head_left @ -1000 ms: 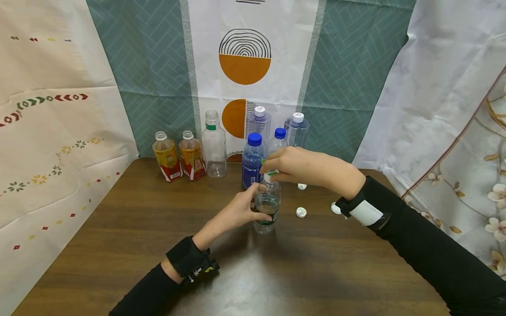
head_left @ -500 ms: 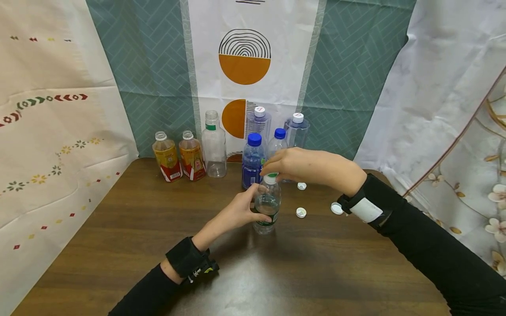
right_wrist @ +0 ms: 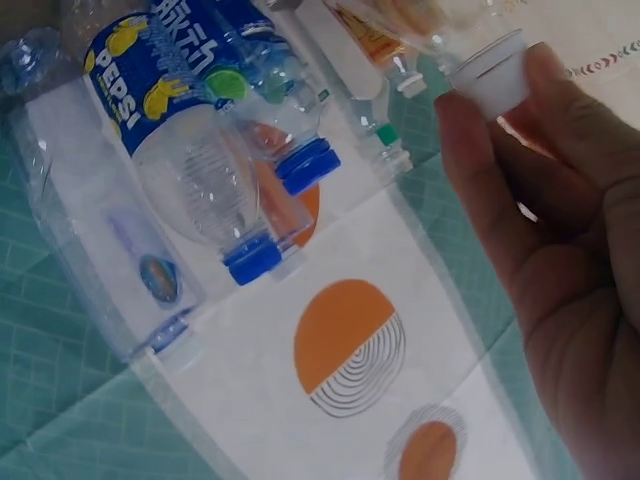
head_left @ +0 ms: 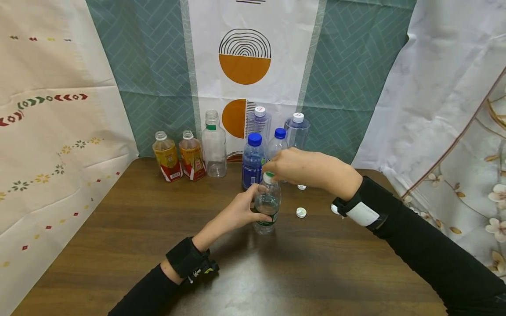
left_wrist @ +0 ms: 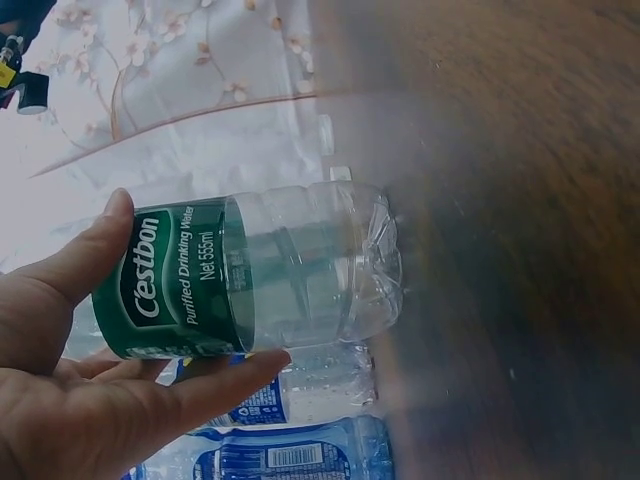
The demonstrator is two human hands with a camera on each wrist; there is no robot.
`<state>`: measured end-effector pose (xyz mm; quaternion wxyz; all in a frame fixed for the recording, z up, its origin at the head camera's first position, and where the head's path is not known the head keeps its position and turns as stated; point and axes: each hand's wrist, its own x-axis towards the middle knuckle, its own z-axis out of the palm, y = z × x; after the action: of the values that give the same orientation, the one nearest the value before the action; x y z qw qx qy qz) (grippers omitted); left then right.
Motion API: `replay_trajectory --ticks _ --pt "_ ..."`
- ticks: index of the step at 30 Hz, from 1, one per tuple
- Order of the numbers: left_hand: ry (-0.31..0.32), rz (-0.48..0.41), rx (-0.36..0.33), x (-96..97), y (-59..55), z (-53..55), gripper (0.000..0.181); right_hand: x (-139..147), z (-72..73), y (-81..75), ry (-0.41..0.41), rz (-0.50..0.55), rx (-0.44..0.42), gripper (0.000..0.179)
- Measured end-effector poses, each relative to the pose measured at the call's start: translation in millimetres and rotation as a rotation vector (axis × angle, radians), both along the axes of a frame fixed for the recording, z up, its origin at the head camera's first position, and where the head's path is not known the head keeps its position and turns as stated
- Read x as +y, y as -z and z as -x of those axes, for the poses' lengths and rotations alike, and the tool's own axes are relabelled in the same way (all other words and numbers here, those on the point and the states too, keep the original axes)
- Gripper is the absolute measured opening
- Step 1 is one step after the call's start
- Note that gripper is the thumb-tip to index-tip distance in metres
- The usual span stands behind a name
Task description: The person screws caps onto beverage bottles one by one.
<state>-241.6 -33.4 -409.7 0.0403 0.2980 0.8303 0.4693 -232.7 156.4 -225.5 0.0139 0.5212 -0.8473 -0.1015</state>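
Note:
A clear water bottle (head_left: 267,204) with a green label stands upright on the wooden table, its label reading C'estbon in the left wrist view. The person's left hand (head_left: 241,210) grips its body, thumb on one side and fingers on the other. Over the bottle's top, the right hand (head_left: 302,169) pinches the white cap (right_wrist: 492,78) between thumb and index finger. The cap sits at the bottle's mouth; whether it is tight or loose I cannot tell. Just behind stand blue-capped bottles (head_left: 253,160), partly overlapped by the right hand.
Two uncapped orange-labelled bottles (head_left: 167,158) and a tall uncapped clear bottle (head_left: 215,151) stand at the back left. Two white-capped clear bottles (head_left: 297,129) are at the rear. A loose white cap (head_left: 301,212) lies right of the held bottle, with others near the right wrist.
The right hand has shifted its fingers and turned slightly at the cap, its wrist moving a little right and then back left. The left hand and bottle stay put.

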Motion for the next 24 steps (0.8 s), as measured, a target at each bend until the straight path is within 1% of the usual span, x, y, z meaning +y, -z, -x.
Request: replay_trajectory --ticks 2,5,7,9,12,17,20,24 --pt "-0.005 0.005 0.001 -0.7 -0.3 0.3 0.074 0 -0.1 2.5 0.004 0.057 -0.006 0.029" --pt "-0.012 0.015 0.008 -1.2 -0.4 0.6 0.074 5 0.7 10.7 0.017 0.181 -0.030 0.030" --pt "-0.006 0.016 0.014 -1.6 -0.1 0.6 0.074 10 0.7 18.3 0.023 0.269 -0.042 0.031" --pt "0.000 0.016 0.021 -1.8 0.5 0.6 0.074 16 0.7 27.0 0.033 0.344 -0.037 0.032" --pt "0.004 0.010 0.028 -2.2 1.0 0.2 0.074 26 1.1 41.5 0.079 0.428 -0.016 0.034" --pt "-0.009 0.006 0.041 -1.4 1.9 0.3 0.074 45 3.8 71.7 0.167 0.498 0.002 0.025" --pt "-0.014 0.009 0.046 -1.0 2.7 0.6 0.074 55 4.5 93.2 0.200 0.515 -0.004 0.021" --pt "-0.020 0.009 0.044 -0.8 2.8 0.3 0.074 64 4.6 120.7 0.225 0.518 0.017 0.018"
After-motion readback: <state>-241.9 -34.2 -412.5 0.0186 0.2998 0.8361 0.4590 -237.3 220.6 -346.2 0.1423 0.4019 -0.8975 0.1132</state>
